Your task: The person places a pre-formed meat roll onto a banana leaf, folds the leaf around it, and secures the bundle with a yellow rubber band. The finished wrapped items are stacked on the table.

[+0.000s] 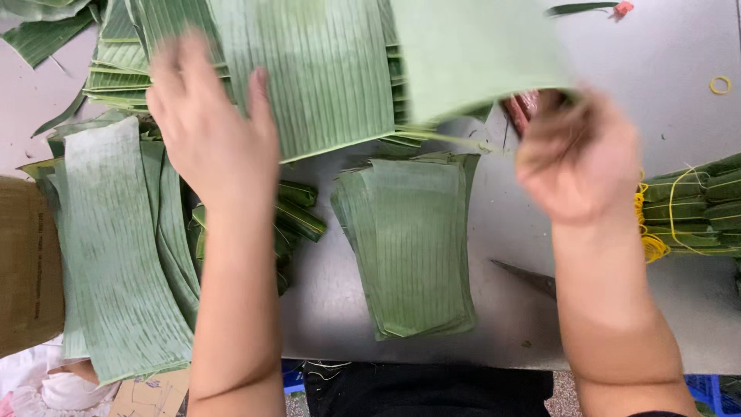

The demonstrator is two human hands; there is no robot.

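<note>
From the head camera, the left hand [212,127] lay spread and released, fingers flat on a broad banana leaf sheet [324,69] at the far side of the grey table [509,309]; the right hand [579,158] was clenched on the lower edge of a second, paler leaf piece [471,50] lifted clear of the table, both blurred. Judging by what lay around, a fair share was done: a neat stack of trimmed leaf rectangles [409,243] sat between the forearms; folded bundles tied with yellow bands [691,212] rested at the right edge; long uncut strips [116,247] and a heap of leaves [116,66] remained at the left. A loose rubber band [720,85] lay far right; a cardboard box [27,266] stood at the left, contents hidden.
</note>
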